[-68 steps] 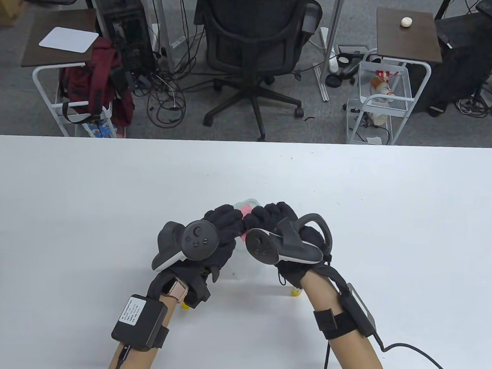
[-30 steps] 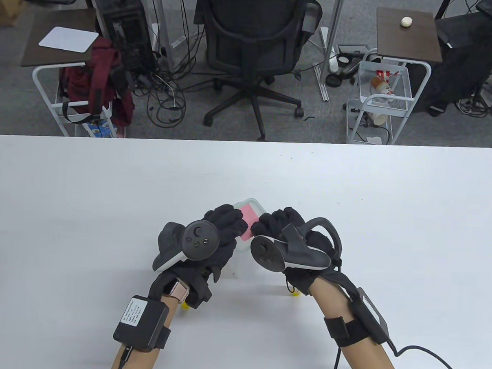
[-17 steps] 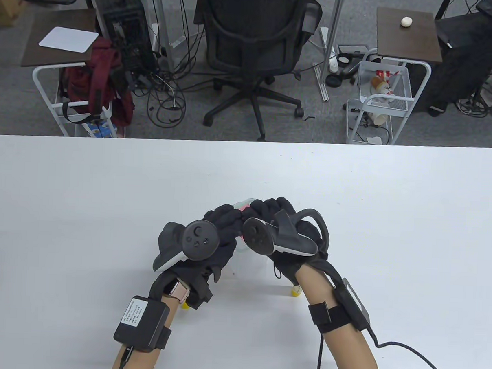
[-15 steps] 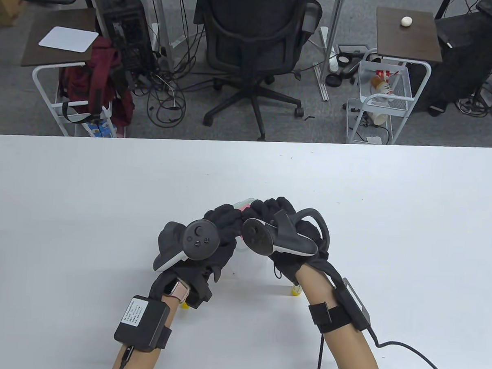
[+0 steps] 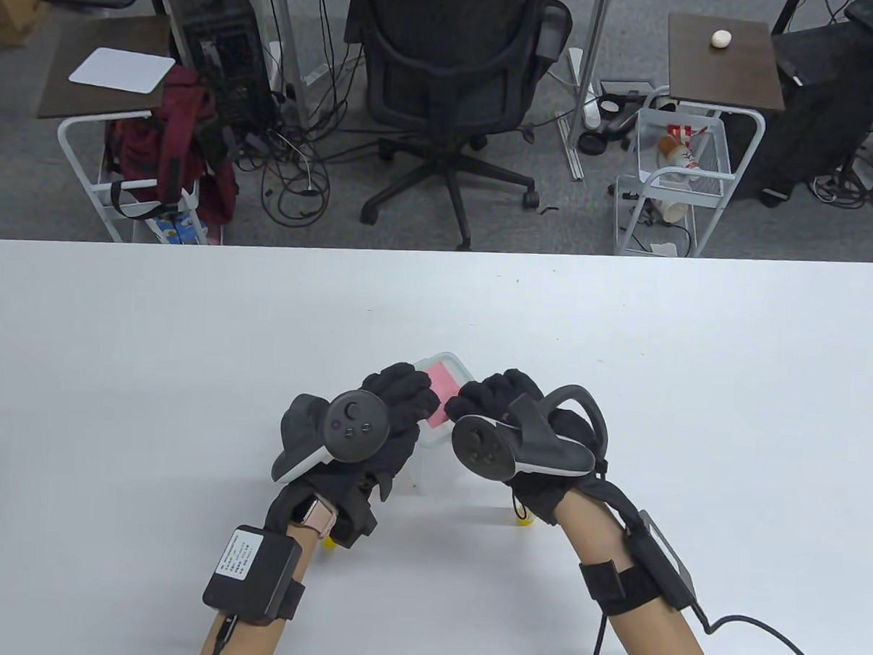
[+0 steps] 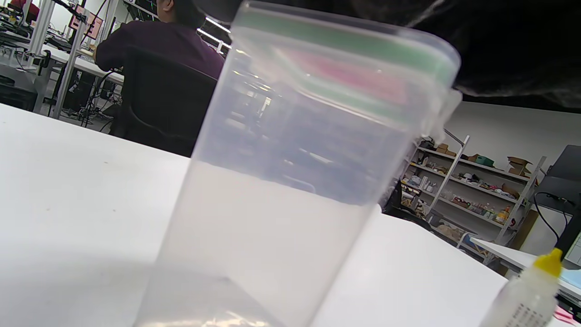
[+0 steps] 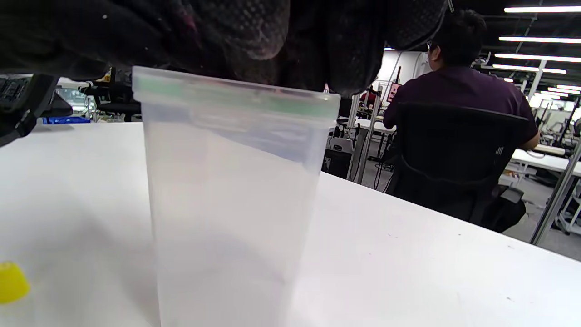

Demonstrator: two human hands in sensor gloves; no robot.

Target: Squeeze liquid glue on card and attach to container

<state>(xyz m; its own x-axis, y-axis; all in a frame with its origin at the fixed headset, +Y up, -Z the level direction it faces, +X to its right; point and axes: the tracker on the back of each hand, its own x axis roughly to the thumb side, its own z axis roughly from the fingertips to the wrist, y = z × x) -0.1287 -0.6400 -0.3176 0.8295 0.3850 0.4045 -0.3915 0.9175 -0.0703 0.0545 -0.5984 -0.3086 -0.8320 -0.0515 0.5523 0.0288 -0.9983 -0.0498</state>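
Your pink card [image 5: 442, 394] already lies on the tall translucent plastic container's [image 6: 290, 181] lid; both hands' grip there is unclear, so only pressing remains.

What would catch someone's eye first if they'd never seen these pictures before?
Probably the two black-gloved hands, left hand and right hand, meeting over a tall clear container near the middle of the white table. Between them a pink card lies on the container's lid, the brightest spot there. A small glue bottle with a yellow cap stands on the table close by.
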